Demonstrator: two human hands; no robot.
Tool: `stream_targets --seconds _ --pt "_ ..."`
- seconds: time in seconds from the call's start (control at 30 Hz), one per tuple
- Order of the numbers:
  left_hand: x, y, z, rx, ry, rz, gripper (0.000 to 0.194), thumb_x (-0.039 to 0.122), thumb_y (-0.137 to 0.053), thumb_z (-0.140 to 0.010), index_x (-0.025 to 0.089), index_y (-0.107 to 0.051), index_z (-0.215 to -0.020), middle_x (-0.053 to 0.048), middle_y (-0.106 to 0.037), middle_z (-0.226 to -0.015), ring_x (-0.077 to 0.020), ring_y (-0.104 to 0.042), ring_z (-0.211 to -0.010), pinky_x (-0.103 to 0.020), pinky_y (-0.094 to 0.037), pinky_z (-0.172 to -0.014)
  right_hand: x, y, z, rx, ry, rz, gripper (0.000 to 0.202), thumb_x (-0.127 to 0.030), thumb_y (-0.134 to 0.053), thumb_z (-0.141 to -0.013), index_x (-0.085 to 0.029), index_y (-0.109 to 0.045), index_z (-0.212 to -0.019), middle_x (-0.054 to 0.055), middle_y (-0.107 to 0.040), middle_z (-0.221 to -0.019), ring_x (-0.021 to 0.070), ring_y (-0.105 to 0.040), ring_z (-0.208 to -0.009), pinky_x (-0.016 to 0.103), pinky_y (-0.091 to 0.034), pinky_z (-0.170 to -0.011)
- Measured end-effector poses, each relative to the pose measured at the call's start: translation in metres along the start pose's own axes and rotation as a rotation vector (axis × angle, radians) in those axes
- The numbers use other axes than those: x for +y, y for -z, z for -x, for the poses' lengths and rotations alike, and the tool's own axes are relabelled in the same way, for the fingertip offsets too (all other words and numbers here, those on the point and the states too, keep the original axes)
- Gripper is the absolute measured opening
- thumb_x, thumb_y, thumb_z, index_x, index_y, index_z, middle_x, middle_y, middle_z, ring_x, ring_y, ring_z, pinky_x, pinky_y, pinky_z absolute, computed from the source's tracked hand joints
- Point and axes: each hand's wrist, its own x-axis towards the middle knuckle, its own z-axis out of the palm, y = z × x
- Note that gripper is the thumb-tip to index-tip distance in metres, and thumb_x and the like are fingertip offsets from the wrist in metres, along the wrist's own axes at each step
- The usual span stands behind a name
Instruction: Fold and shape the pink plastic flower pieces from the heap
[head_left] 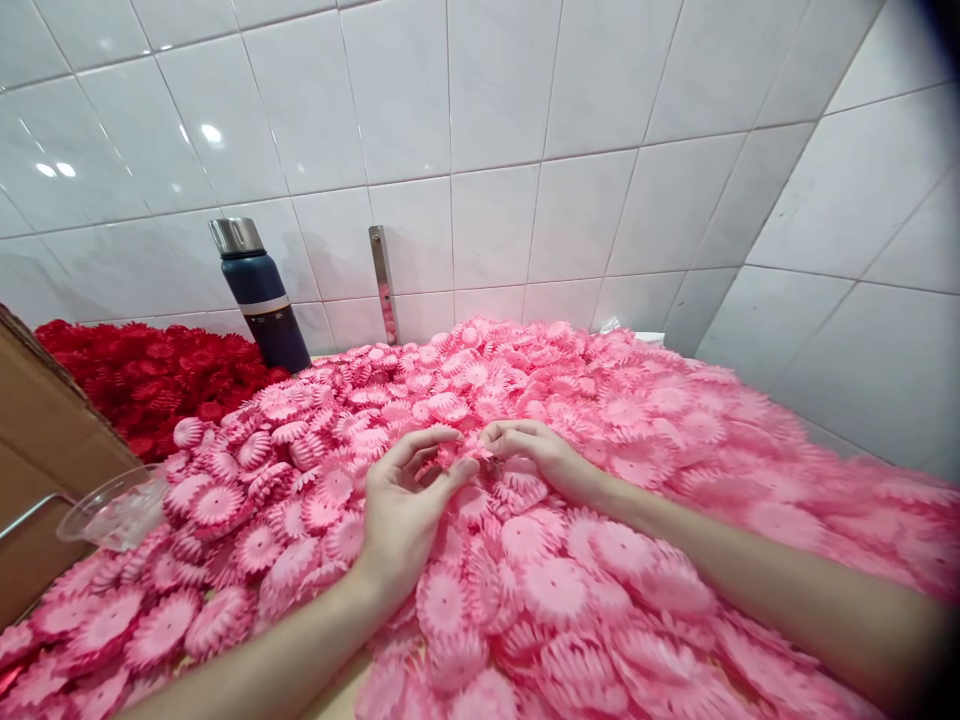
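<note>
My left hand (405,505) is curled, its thumb and fingertips around a small pink fabric flower piece (466,447). From the other side, my right hand (547,458) pinches at the same piece, its fingertips pressed together. The piece blends into the pink behind it, so its exact outline is hard to make out. Both hands hover low over a broad heap of pink fabric flower pieces (555,590), round with frilled edges and a small hole at the centre. Darker pink ones with curled petals (217,505) lie to the left.
A heap of red flower pieces (142,375) lies at the back left, beside a dark blue bottle (262,300) with a steel cap. At the left edge are a cardboard box (52,470) and a clear plastic bowl (124,505). A metal strip (382,285) leans on the tiled wall (495,240).
</note>
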Motion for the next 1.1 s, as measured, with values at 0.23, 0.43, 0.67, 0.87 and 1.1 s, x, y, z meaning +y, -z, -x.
stream_targets --seconds 0.23,0.43,0.67,0.87,1.1 --pt "0.0010 -0.0027 0.0028 -0.017 -0.036 0.039 0.026 0.015 -0.075 -0.065 0.022 -0.068 -0.089 0.000 -0.068 -0.095 -0.0131 -0.063 -0.090 -0.023 -0.052 -0.081 0.0028 0.0011 -0.0001 -0.052 0.117 -0.020 0.027 -0.041 -0.062 -0.075 -0.016 -0.066 -0.065 0.002 -0.061 -0.068 0.0136 -0.054 -0.066 0.028 -0.044 -0.068" --pt "-0.0007 -0.0020 0.0004 0.012 -0.002 0.030 0.030 0.016 -0.075 -0.064 0.021 -0.065 -0.092 -0.002 -0.066 -0.099 -0.0150 -0.061 -0.093 -0.025 -0.051 -0.082 0.0051 0.0010 -0.0002 -0.079 0.077 -0.032 0.015 -0.032 -0.071 -0.069 -0.016 -0.071 -0.069 0.002 -0.065 -0.066 0.0120 -0.057 -0.062 0.026 -0.045 -0.063" --pt "0.0003 -0.0019 -0.0024 0.037 0.031 -0.065 0.018 0.024 -0.066 -0.075 0.018 -0.063 -0.091 -0.005 -0.065 -0.097 -0.0177 -0.061 -0.092 -0.031 -0.050 -0.083 0.0064 -0.0003 0.0013 -0.101 0.140 0.043 0.016 -0.033 -0.070 -0.073 -0.017 -0.070 -0.074 0.001 -0.065 -0.068 0.0099 -0.058 -0.062 0.024 -0.047 -0.062" --pt "0.0005 -0.0013 -0.0023 -0.014 0.050 -0.094 0.010 0.023 -0.062 -0.078 0.016 -0.063 -0.085 -0.005 -0.066 -0.091 -0.0178 -0.062 -0.088 -0.030 -0.050 -0.080 0.0083 0.0002 0.0001 -0.084 0.169 0.083 0.018 -0.033 -0.069 -0.074 -0.016 -0.071 -0.078 0.002 -0.067 -0.072 0.0115 -0.060 -0.066 0.025 -0.049 -0.065" --pt "-0.0001 -0.0010 -0.0015 0.004 0.083 -0.114 0.013 0.027 -0.067 -0.074 0.016 -0.066 -0.081 -0.005 -0.069 -0.087 -0.0190 -0.064 -0.085 -0.030 -0.051 -0.078 0.0083 0.0008 -0.0003 -0.110 0.162 0.061 0.017 -0.033 -0.068 -0.074 -0.017 -0.071 -0.080 0.002 -0.069 -0.078 0.0126 -0.062 -0.072 0.027 -0.049 -0.071"
